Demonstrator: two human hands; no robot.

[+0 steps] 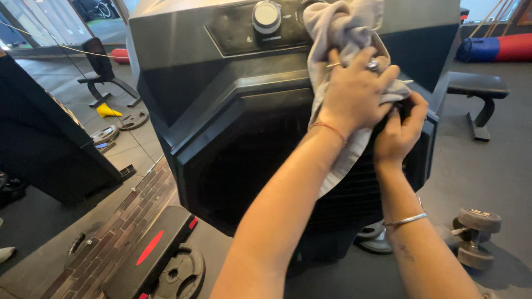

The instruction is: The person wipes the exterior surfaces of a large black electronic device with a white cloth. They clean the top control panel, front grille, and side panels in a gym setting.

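Here the left hand (354, 91) presses a grey cloth (343, 33) flat against the black air cooler (233, 138), fingers closed over it; the right hand (399, 133) pinches its lower fold. Firm, even pressure along the edge would probably wipe best.

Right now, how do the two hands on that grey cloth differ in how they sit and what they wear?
The left hand lies higher, spread over the grey cloth with fingers splayed against the black cooler; the right hand sits lower, fingers curled, pinching the cloth's edge. The left hand wears rings and a thin red thread at the wrist; the right wears a metal bangle up the forearm. Both touch the same cloth.
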